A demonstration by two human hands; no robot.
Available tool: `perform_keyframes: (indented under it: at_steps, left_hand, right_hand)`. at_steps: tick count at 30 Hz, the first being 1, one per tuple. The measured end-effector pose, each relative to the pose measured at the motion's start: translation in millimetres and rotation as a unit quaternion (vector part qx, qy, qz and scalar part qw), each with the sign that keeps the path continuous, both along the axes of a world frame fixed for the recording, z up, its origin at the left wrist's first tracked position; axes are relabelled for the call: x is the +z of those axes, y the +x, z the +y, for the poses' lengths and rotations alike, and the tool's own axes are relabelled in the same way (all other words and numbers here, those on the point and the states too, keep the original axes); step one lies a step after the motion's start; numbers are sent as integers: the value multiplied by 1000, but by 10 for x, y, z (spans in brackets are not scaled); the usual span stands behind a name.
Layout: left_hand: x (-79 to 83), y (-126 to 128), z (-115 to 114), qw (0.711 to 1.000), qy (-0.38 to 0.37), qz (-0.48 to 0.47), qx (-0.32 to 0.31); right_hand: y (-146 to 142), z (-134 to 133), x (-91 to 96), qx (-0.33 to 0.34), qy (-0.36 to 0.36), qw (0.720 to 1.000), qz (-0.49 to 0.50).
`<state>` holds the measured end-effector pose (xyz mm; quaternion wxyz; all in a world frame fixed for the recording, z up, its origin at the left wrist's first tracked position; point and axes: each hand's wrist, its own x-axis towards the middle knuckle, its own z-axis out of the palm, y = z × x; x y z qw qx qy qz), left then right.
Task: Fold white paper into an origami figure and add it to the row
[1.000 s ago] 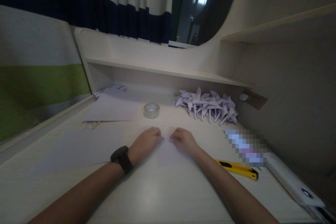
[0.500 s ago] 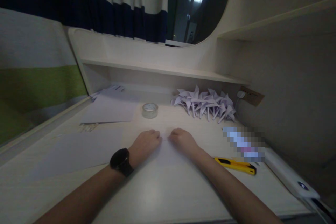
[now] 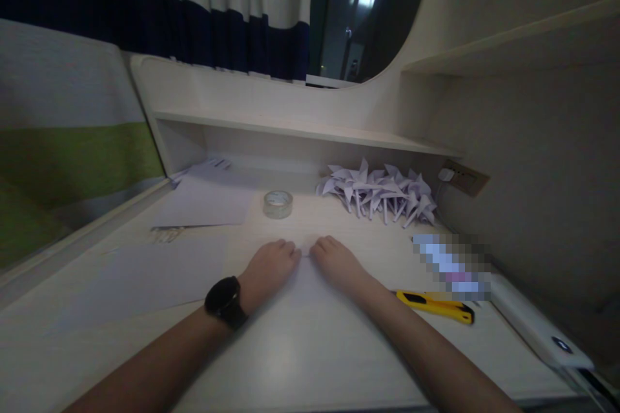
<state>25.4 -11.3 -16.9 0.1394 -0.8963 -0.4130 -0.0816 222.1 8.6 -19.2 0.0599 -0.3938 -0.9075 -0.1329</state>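
Note:
A small sheet of white paper (image 3: 310, 289) lies between my hands on the desk, hard to tell from the pale surface. Its far edge is pinched by my left hand (image 3: 272, 268), which has a black watch (image 3: 223, 300) at the wrist. My right hand (image 3: 336, 262) grips the same edge from the other side, fingers curled and close to the left ones. The fingertips are partly hidden, and a thin edge of paper shows in the gap. Just beyond the hands stands a roll of clear tape (image 3: 278, 205).
White paper pinwheels (image 3: 380, 190) are heaped at the back right. A yellow utility knife (image 3: 436, 306) lies right of my forearm, near a blurred-out object (image 3: 450, 266) and a white device (image 3: 537, 319). Larger paper sheets (image 3: 150, 274) and a paper stack (image 3: 203, 197) lie left.
My two hands have come slightly closer together along the paper's far edge. Both still hold the paper, and the other things on the desk stay in place.

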Motion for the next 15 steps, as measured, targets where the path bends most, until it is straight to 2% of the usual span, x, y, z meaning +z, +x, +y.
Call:
perform_keyframes:
  at_steps: [9, 15]
  left_hand:
    - [27, -20, 41, 1000, 11, 12, 24]
    - [25, -37, 51, 1000, 12, 11, 19]
  right_hand:
    - [18, 79, -64, -27, -21, 999, 23]
    - [51, 60, -17, -35, -25, 998, 47]
